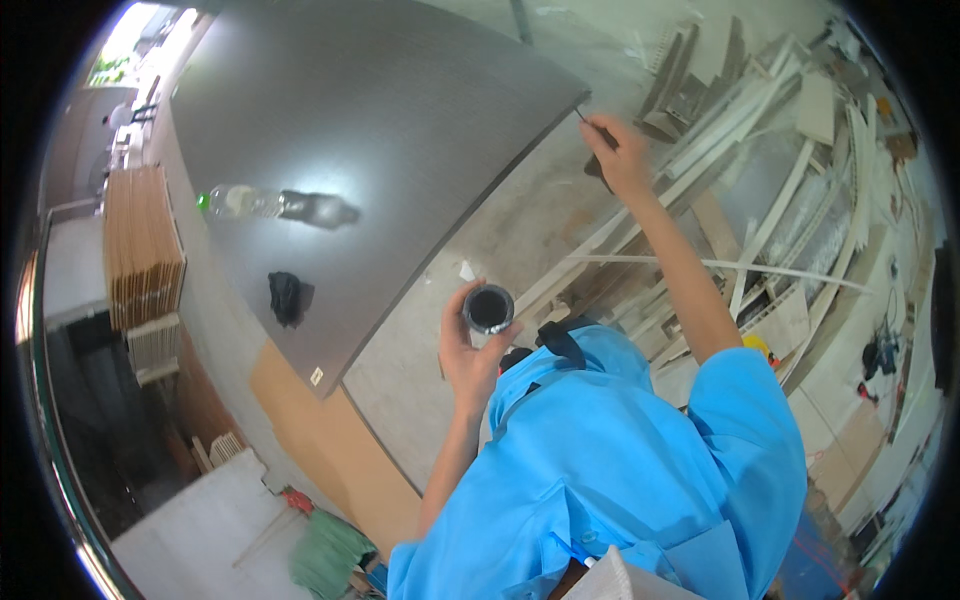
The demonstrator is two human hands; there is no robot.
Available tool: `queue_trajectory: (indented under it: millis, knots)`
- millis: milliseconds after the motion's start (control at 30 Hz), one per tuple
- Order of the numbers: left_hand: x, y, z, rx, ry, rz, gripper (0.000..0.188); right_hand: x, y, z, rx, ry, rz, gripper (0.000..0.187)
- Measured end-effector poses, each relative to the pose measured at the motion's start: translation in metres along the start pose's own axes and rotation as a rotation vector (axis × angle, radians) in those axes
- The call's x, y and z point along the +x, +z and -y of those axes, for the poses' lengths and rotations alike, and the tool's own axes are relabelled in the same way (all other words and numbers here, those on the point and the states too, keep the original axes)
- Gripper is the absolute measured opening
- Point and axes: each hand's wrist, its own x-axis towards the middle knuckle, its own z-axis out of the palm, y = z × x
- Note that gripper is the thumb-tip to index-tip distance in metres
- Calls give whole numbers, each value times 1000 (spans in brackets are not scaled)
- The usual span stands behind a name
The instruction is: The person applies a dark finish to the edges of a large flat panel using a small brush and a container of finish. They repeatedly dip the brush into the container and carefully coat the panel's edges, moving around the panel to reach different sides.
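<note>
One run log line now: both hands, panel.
left hand: holding round open container; right hand: holding thin dark tool, near grey panel corner; on panel: clear plastic bottle

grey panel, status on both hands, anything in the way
Left hand gripping round container. Right hand holding thin tool near corner of grey panel, contact unclear. Bottle and black bundle on panel, away from tool.

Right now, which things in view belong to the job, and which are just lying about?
Apparently in use:
cup, dark inside, in the left hand
thin dark tool, in the right hand
grey panel, by the tool's tip

Probably just lying about:
green-capped bottle
black crumpled item
pile of pale strips
</note>
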Motion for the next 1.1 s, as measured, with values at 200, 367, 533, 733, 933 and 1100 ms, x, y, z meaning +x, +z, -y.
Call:
queue_trajectory:
  millis: [200, 367, 533, 733, 933, 1100]
  knots:
    - [23, -12, 5, 231, 156, -50, 74, -47, -40, 149, 173, -125, 531, 15]
    - [27, -10, 1, 306, 297, -47, 75, -54, -52, 194, 53, -355, 735, 18]
    - [24, -8, 1, 390, 406, -57, 76, -55, -55, 206, -179, -492, 807, 19]
    - [15, -3, 3, 401, 432, -36, 77, -66, -52, 211, -242, -589, 883, 17]
    - [11, -2, 0, 399, 462, -25, 76, -71, -43, 212, -248, -661, 894, 17]
    - [10, -2, 3, 369, 445, -41, 77, -71, -49, 213, -204, -574, 916, 19]
